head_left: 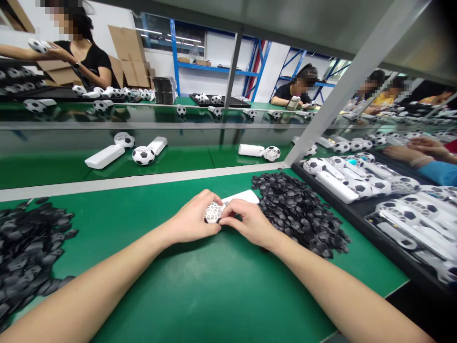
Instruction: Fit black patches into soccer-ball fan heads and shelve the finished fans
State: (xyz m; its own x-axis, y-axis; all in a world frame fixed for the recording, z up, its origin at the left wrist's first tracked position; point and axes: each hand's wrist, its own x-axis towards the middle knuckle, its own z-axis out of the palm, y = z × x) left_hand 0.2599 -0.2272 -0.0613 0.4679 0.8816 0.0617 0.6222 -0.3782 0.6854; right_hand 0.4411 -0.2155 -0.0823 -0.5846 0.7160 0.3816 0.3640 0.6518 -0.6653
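Note:
My left hand (194, 216) is closed around a small handheld fan with a soccer-ball head (213, 212), its white web-like grille facing me. The fan's white handle (243, 196) points to the right, lying behind my right hand (246, 221). Thumb and forefinger of that right hand pinch a small black plastic piece (219, 220) at the ball's lower right edge; most of it is hidden by the fingertips. Close to my right hand lies a heap of black plastic pieces (300, 214). Another such heap (28, 257) spreads at the far left.
Beyond a pale rail (143, 181), a green conveyor belt (193, 157) carries several ball-headed fans (143, 155). At the right a black tray (357, 209) is full of fans, with a co-worker's hands (421, 150) over it. A slanted metal post (342, 95) rises at the rail. Other people sit opposite.

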